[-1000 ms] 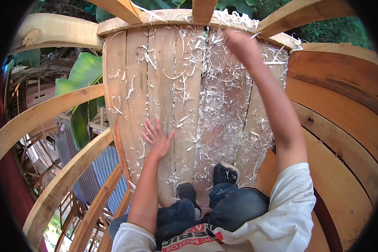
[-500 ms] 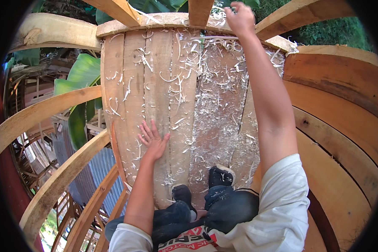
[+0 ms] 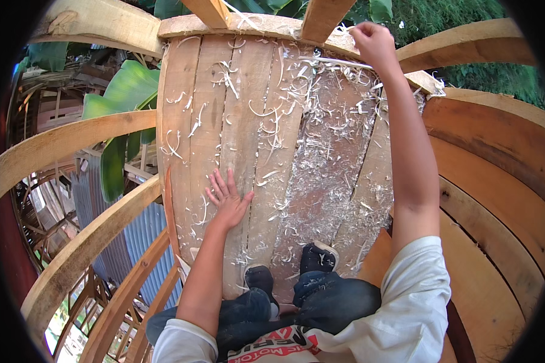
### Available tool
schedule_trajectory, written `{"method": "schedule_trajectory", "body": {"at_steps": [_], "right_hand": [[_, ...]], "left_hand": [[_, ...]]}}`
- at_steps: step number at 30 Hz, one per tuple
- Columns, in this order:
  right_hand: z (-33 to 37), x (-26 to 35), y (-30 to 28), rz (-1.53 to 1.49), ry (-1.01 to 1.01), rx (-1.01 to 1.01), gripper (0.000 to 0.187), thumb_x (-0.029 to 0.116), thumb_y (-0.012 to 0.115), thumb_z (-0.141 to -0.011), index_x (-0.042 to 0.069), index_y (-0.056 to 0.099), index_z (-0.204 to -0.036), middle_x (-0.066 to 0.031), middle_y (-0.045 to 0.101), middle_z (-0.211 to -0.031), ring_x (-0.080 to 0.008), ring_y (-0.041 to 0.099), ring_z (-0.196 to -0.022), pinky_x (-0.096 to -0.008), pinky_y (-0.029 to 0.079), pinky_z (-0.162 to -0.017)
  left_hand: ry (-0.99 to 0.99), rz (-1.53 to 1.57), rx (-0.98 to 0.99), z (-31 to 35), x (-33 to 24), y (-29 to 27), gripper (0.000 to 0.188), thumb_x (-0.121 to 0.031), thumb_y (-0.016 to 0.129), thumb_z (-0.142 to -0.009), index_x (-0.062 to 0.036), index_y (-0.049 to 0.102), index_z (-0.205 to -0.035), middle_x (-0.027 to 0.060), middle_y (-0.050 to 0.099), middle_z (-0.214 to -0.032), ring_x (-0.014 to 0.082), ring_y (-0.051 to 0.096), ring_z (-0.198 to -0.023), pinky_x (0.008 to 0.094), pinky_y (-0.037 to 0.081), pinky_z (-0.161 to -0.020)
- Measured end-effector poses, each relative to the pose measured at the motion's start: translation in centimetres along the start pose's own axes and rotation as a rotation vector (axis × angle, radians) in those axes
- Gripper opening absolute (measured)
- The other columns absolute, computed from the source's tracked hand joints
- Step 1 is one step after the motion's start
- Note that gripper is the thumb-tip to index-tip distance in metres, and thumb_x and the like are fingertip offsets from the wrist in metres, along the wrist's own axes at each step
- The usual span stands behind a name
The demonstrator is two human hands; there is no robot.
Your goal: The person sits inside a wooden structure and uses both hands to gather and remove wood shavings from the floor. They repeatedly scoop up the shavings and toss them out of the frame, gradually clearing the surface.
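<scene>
My left hand (image 3: 229,202) lies flat on the wooden planks (image 3: 209,139), fingers spread, holding nothing. My right arm stretches to the far side, where my right hand (image 3: 375,47) hovers by the curved wooden beam (image 3: 260,25), just right of an upright rib (image 3: 325,21). Its fingers are curled together; what they hold, if anything, is too small to make out. Pale curled wood shavings (image 3: 275,121) are scattered over the planks, thickest on the darker reddish board (image 3: 330,133). More shavings lie along the beam, close to my right fingertips.
Curved wooden ribs (image 3: 97,233) rise at the left, with gaps between them. Beyond are corrugated metal sheets (image 3: 145,248) and a large green leaf (image 3: 124,91). Wide side planks (image 3: 484,163) line the right. My dark shoes (image 3: 318,257) rest on the planks.
The view has shifted, so the planks appear farther right. My right hand has come slightly nearer to me from over the far beam. My left hand stays flat on the planks.
</scene>
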State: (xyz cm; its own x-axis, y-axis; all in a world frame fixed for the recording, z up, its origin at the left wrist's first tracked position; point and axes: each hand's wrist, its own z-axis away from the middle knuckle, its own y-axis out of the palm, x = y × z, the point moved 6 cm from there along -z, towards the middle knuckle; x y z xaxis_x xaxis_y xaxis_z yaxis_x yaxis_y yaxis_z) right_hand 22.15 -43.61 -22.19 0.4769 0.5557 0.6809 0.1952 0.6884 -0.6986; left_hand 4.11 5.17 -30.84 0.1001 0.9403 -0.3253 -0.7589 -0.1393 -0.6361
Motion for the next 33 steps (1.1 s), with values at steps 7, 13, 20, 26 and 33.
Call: {"method": "schedule_trajectory", "body": {"at_steps": [7, 13, 20, 26, 33], "right_hand": [[10.1, 4.2, 8.4, 0.605, -0.105, 0.087, 0.102, 0.076, 0.064, -0.073, 0.004, 0.043, -0.142, -0.0249, 0.042, -0.142, -0.0389, 0.042, -0.132, -0.0632, 0.039, -0.100], [9.3, 3.8, 14.1, 0.518, -0.136, -0.050, 0.121, 0.088, 0.057, -0.066, 0.013, 0.022, -0.155, -0.0204, 0.016, -0.161, -0.0480, 0.014, -0.146, -0.0747, 0.010, -0.109], [17.3, 6.2, 17.5, 0.536, -0.481, 0.147, 0.098, 0.078, 0.057, -0.076, 0.017, 0.036, -0.149, -0.0193, 0.025, -0.158, -0.0418, 0.018, -0.147, -0.0694, 0.011, -0.113], [23.8, 1.1, 17.4, 0.516, -0.658, 0.246, 0.072, 0.055, 0.055, -0.091, 0.016, 0.039, -0.149, -0.0128, 0.030, -0.158, -0.0295, 0.023, -0.148, -0.0586, 0.011, -0.119], [19.7, -6.8, 7.8, 0.754, -0.215, -0.114, 0.087, 0.068, 0.053, -0.087, 0.017, 0.028, -0.154, -0.0175, 0.022, -0.160, -0.0344, 0.015, -0.150, -0.0651, 0.005, -0.116]], "left_hand": [[-0.009, -0.007, 0.015, 0.1, -0.1, -0.1, 0.095, -0.052, 0.048, -0.097, -0.0110, -0.015, -0.155, 0.0256, -0.028, -0.156, 0.0421, -0.030, -0.143, 0.0635, -0.019, -0.108], [-0.006, -0.015, 0.010, -0.1, -0.2, 0.1, 0.098, -0.058, 0.048, -0.095, -0.0118, -0.013, -0.155, 0.0265, -0.026, -0.157, 0.0425, -0.029, -0.143, 0.0623, -0.020, -0.108], [-0.010, -0.010, 0.013, -0.1, 0.2, 0.2, 0.097, -0.058, 0.048, -0.095, -0.0136, -0.013, -0.156, 0.0258, -0.026, -0.157, 0.0421, -0.029, -0.144, 0.0627, -0.019, -0.108], [-0.020, -0.023, 0.031, -0.4, 0.1, 0.2, 0.097, -0.057, 0.047, -0.095, -0.0130, -0.014, -0.156, 0.0244, -0.027, -0.157, 0.0409, -0.030, -0.144, 0.0630, -0.019, -0.108], [-0.012, -0.033, -0.012, -0.2, 0.3, -0.1, 0.097, -0.059, 0.047, -0.095, -0.0152, -0.014, -0.156, 0.0235, -0.027, -0.157, 0.0403, -0.030, -0.144, 0.0625, -0.019, -0.109]]}}
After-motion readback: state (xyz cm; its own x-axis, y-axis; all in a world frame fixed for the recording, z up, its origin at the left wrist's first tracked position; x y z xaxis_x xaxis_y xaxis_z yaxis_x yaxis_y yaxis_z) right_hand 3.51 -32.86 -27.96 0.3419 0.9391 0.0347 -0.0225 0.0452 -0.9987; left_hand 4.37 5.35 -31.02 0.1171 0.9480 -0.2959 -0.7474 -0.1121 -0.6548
